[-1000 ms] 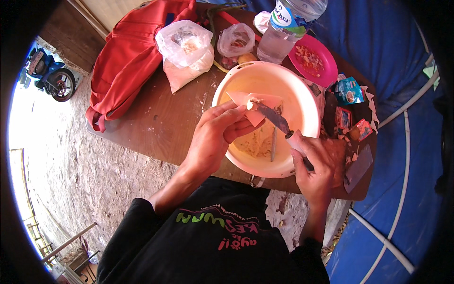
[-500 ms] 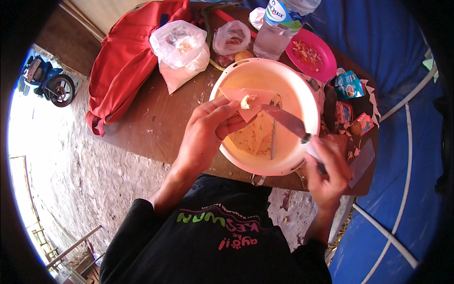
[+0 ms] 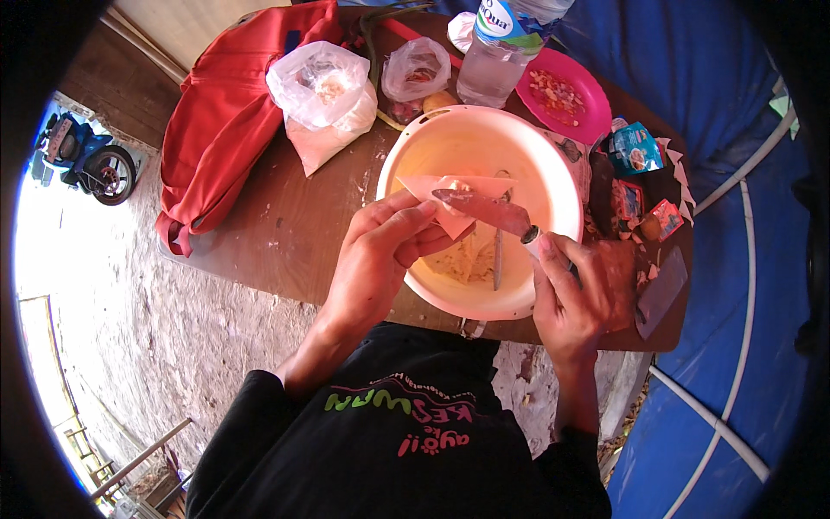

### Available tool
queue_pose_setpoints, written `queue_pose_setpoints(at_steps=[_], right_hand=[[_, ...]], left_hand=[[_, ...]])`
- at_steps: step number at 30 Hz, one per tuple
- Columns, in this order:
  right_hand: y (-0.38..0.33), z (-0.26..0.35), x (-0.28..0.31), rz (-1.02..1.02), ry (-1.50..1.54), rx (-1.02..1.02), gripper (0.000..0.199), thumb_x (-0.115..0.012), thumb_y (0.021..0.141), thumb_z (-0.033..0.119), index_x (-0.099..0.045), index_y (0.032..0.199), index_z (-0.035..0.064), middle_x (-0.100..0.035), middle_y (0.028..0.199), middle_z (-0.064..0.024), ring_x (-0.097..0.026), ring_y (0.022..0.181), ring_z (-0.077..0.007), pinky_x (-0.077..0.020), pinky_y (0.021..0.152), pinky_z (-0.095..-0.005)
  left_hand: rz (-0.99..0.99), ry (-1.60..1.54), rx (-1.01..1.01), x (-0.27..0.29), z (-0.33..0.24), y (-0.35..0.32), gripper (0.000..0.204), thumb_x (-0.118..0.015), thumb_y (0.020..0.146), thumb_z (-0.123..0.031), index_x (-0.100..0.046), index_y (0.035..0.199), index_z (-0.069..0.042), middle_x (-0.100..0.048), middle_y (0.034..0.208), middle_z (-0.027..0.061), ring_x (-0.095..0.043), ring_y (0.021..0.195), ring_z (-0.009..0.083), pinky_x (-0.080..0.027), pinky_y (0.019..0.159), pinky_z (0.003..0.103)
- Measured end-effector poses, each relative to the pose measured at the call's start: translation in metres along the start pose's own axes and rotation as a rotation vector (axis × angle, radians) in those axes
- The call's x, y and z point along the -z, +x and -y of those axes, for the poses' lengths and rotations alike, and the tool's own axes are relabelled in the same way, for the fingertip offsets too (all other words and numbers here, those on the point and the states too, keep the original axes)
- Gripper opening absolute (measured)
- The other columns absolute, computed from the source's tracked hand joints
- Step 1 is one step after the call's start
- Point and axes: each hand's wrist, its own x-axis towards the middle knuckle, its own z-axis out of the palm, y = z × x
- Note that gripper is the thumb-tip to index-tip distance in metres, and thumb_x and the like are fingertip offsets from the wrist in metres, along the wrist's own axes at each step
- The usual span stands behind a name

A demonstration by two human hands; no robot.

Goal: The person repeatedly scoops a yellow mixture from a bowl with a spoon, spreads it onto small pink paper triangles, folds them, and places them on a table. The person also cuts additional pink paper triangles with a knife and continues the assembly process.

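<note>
My left hand (image 3: 373, 246) pinches a thin, pale orange triangular sheet (image 3: 453, 227) over a large white basin (image 3: 566, 195). A small pale dab of soft filling (image 3: 459, 184) lies on the sheet, partly covered by the knife. In my right hand (image 3: 572, 298) is a knife (image 3: 493, 210) with a light handle, its fingers closed around it. The blade points left and lies across the sheet, its tip near my left fingertips. Below, the basin holds a yellowish, flecked mixture (image 3: 467, 264) with a spoon (image 3: 498, 255) standing in it.
Behind the basin are a plastic bag of white powder (image 3: 324, 138), a smaller bag (image 3: 417, 69), a water bottle (image 3: 495, 73) and a pink plate (image 3: 596, 117) of chopped pieces. A red backpack (image 3: 225, 112) lies left; small packets (image 3: 635, 149) lie right.
My right hand has moved left, bringing the knife blade from the sheet's right edge across onto the dab. My left hand still holds the sheet in nearly the same place.
</note>
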Motion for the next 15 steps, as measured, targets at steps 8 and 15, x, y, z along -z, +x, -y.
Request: queue_pose_setpoints(at_steps=[8, 15], right_hand=[[-0.001, 0.005, -0.002, 0.038, 0.229, -0.169, 0.042, -0.076, 0.080, -0.007, -0.072, 0.120, 0.0066, -0.069, 0.097, -0.0128, -0.070, 0.083, -0.0277, -0.0562, 0.072, -0.0362], [-0.011, 0.014, 0.004, 0.091, 0.111, -0.136, 0.043, -0.077, 0.081, -0.005, -0.073, 0.121, 0.0095, -0.066, 0.090, -0.0101, -0.070, 0.080, -0.0264, -0.0558, 0.068, -0.0360]], left_hand=[[0.004, -0.088, -0.040, 0.001, 0.007, 0.002, 0.039, -0.045, 0.102, -0.011, -0.050, 0.130, 0.015, -0.063, 0.129, 0.0237, -0.064, 0.121, 0.0316, -0.046, 0.113, 0.047], [0.029, -0.266, 0.045, 0.007, 0.008, -0.003, 0.034, -0.043, 0.103, -0.011, -0.051, 0.128, 0.011, -0.062, 0.131, 0.0238, -0.062, 0.124, 0.0312, -0.044, 0.115, 0.048]])
